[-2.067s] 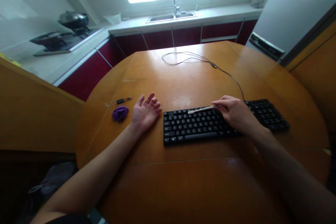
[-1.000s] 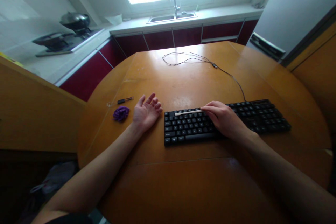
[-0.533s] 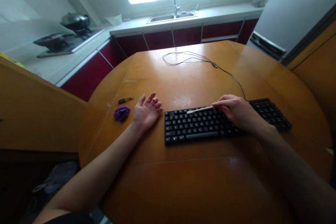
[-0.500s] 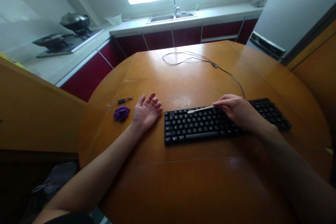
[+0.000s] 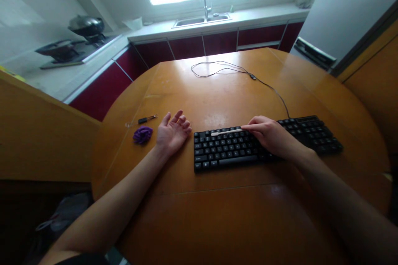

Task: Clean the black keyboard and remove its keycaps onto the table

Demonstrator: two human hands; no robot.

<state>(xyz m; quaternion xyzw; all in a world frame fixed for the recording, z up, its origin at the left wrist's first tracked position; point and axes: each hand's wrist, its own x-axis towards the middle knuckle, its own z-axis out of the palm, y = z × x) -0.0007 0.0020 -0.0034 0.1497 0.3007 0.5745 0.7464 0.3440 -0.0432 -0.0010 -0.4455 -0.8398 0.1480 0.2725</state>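
Observation:
A black keyboard (image 5: 238, 160) lies on the wooden table. Above its upper key rows, my right hand (image 5: 271, 133) pinches a long white cotton swab (image 5: 226, 132) between thumb and fingers. The swab's rounded tip points left, over the upper-left keys; whether it touches them I cannot tell. My left hand (image 5: 173, 133) rests palm up on the table just left of the keyboard, fingers loosely curled and apart, holding nothing. Beside it on the left is a crumpled purple cloth or scrunchie (image 5: 142, 135).
Behind the purple piece lies a small black-handled tool (image 5: 146, 119) with a thin metal end. The keyboard's cable (image 5: 273, 90) loops across the far part of the table (image 5: 174, 87). Beyond are a sink (image 5: 189, 22), a stove with pans (image 5: 88, 27) and a fridge (image 5: 351, 12).
My right hand has slid left along the upper keys with the cotton swab. My left hand has stayed in place, and the view has shifted slightly.

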